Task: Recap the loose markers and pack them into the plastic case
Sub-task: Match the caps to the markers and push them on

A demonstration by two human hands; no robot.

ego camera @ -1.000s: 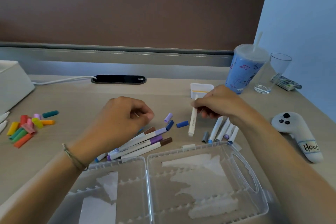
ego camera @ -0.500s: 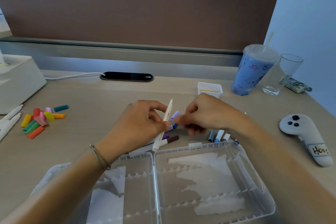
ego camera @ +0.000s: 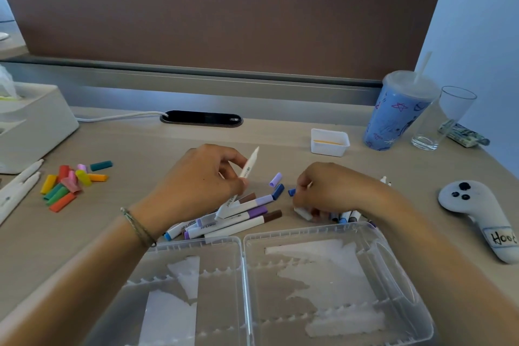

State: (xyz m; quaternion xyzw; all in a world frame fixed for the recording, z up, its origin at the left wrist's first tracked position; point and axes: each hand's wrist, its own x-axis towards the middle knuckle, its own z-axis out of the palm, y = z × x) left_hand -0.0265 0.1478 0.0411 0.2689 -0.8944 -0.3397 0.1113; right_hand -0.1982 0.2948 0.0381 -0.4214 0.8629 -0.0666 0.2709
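Note:
My left hand (ego camera: pixel 196 180) grips an uncapped white marker (ego camera: pixel 247 170), tilted with its tip pointing up and right. My right hand (ego camera: pixel 328 191) is down on the desk with curled fingers, pinching a small blue cap (ego camera: pixel 291 192). A lilac cap (ego camera: pixel 275 179) and a dark blue cap (ego camera: pixel 278 191) lie between my hands. Several capped purple and brown markers (ego camera: pixel 241 215) lie under the left hand. More markers (ego camera: pixel 346 216) are partly hidden beneath my right hand. The clear plastic case (ego camera: pixel 243 255) lies open in front of me with no markers in it.
A heap of coloured caps (ego camera: pixel 67 184) and white markers (ego camera: pixel 19 185) lie at the left by a white tissue box (ego camera: pixel 36 123). A small white tray (ego camera: pixel 330 143), blue straw cup (ego camera: pixel 398 112), glass (ego camera: pixel 445 118) and grey controller (ego camera: pixel 477 211) stand at the right.
The white marker passed from my right hand to my left. My right hand then dropped to the desk and closed on the blue cap.

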